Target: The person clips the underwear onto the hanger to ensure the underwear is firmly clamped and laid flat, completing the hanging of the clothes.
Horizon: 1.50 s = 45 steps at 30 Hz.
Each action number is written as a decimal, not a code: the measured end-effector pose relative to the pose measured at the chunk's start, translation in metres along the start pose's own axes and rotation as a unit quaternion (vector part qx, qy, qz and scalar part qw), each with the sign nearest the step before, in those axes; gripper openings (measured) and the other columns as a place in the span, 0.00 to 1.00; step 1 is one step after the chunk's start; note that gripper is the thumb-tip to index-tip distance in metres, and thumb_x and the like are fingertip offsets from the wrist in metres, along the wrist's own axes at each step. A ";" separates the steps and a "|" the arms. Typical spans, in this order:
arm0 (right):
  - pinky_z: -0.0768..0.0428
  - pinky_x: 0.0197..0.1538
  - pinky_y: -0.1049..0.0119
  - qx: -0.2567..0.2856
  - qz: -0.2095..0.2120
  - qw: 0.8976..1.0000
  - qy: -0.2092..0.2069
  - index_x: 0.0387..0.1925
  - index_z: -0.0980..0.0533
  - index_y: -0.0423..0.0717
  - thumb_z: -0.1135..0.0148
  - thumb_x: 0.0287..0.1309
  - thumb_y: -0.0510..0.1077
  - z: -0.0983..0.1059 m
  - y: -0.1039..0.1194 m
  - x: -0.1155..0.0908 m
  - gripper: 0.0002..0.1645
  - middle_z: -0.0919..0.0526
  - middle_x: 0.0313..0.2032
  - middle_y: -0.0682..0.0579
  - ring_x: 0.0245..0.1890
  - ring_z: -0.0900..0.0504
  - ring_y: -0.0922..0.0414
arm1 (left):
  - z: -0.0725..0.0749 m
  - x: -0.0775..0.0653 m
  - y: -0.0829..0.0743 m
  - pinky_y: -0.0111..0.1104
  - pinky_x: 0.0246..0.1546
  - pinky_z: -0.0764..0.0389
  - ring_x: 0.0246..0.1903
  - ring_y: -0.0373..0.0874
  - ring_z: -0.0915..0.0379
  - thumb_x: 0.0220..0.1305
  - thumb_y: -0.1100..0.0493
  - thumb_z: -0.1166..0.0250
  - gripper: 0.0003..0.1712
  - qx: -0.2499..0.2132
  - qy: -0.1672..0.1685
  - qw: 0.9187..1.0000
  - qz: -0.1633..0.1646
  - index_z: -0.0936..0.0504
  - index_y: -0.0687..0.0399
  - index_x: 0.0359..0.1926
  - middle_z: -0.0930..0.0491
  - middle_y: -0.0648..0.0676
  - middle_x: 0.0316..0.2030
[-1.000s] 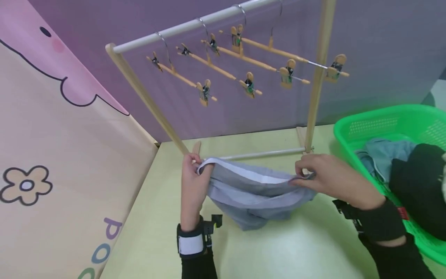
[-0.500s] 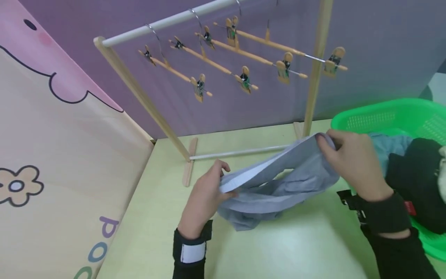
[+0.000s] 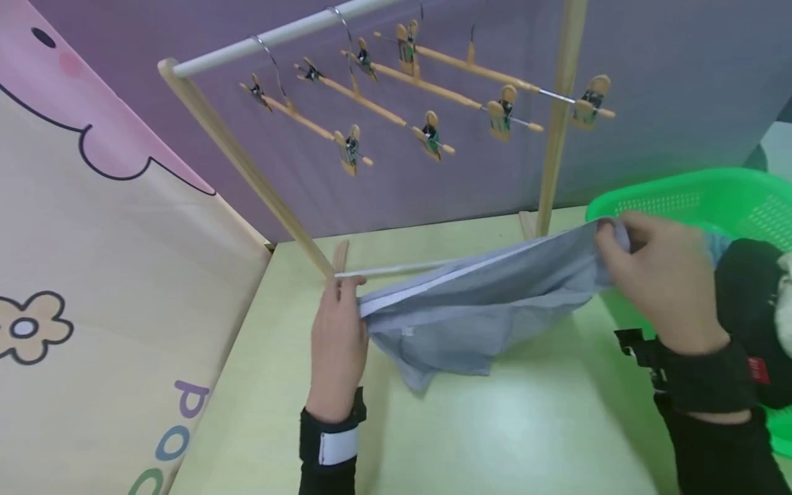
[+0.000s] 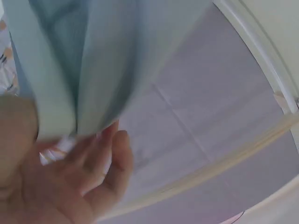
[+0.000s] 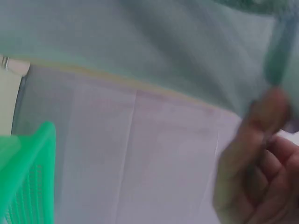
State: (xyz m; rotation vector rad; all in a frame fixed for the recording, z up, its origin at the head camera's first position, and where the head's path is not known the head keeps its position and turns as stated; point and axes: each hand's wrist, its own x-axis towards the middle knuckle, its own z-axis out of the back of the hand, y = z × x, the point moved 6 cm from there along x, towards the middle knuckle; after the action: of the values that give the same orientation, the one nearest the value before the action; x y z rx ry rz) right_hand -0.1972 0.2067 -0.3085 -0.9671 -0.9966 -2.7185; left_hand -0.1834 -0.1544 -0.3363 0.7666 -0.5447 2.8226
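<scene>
Left hand (image 3: 337, 350), fingers bent, holds one end of a grey garment's waistband (image 3: 427, 280); right hand (image 3: 668, 275) pinches the other between thumb and fingers. Change over the last half-second: hands farther apart, waistband drawn from a gaping loop to a near-straight line — reads as straightening. Garment (image 3: 458, 337) hangs over the middle of the worktop (image 3: 495, 440), its right end by the green basket (image 3: 656, 203); hem contact unclear. Beyond, toward the worktop's back edge, rack (image 3: 247, 168) with four hangers (image 3: 365, 102) — clips not yet on the cloth.
</scene>
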 end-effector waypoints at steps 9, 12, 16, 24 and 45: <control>0.24 0.27 0.59 -0.067 0.101 0.979 0.164 0.42 0.20 0.36 0.46 0.56 0.26 -0.035 -0.001 0.001 0.14 0.18 0.40 0.39 0.33 0.24 0.46 | 0.000 -0.004 0.022 0.38 0.27 0.16 0.31 0.48 0.20 0.79 0.63 0.56 0.18 -0.267 0.030 0.948 0.170 0.23 0.58 0.58 0.18 0.60 0.47; 0.21 0.34 0.55 -0.036 0.151 0.966 0.207 0.37 0.19 0.39 0.47 0.52 0.20 -0.058 0.007 -0.003 0.18 0.17 0.35 0.43 0.35 0.22 0.48 | -0.008 -0.004 0.020 0.36 0.23 0.17 0.29 0.47 0.22 0.78 0.62 0.57 0.19 -0.303 0.058 0.934 0.177 0.21 0.58 0.55 0.19 0.60 0.45; 0.28 0.26 0.64 0.008 0.145 0.960 0.241 0.33 0.22 0.42 0.49 0.60 0.23 -0.073 0.012 -0.009 0.15 0.20 0.28 0.48 0.25 0.29 0.56 | -0.016 0.000 0.023 0.32 0.17 0.21 0.21 0.46 0.26 0.69 0.70 0.52 0.11 -0.301 0.075 0.930 0.197 0.21 0.63 0.41 0.20 0.62 0.36; 0.37 0.20 0.68 0.090 0.060 0.959 0.262 0.41 0.34 0.40 0.46 0.65 0.33 -0.065 0.002 -0.011 0.06 0.35 0.24 0.50 0.19 0.39 0.62 | -0.029 0.006 0.050 0.30 0.17 0.22 0.19 0.42 0.25 0.61 0.75 0.38 0.09 -0.142 0.122 0.969 0.163 0.27 0.60 0.35 0.20 0.59 0.29; 0.28 0.28 0.72 0.121 -0.086 0.973 0.176 0.55 0.26 0.43 0.52 0.51 0.22 -0.039 -0.024 0.001 0.30 0.24 0.55 0.40 0.48 0.24 0.48 | -0.024 0.000 0.079 0.34 0.43 0.15 0.43 0.44 0.19 0.69 0.75 0.47 0.08 -0.451 0.173 0.858 0.174 0.26 0.68 0.46 0.22 0.58 0.45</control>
State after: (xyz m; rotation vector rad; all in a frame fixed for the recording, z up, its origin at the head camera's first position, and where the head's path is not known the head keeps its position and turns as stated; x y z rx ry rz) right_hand -0.2257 0.2019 -0.3445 -0.3579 -1.3430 -2.6770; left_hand -0.2145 -0.2179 -0.3794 -0.0371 -1.8631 2.3946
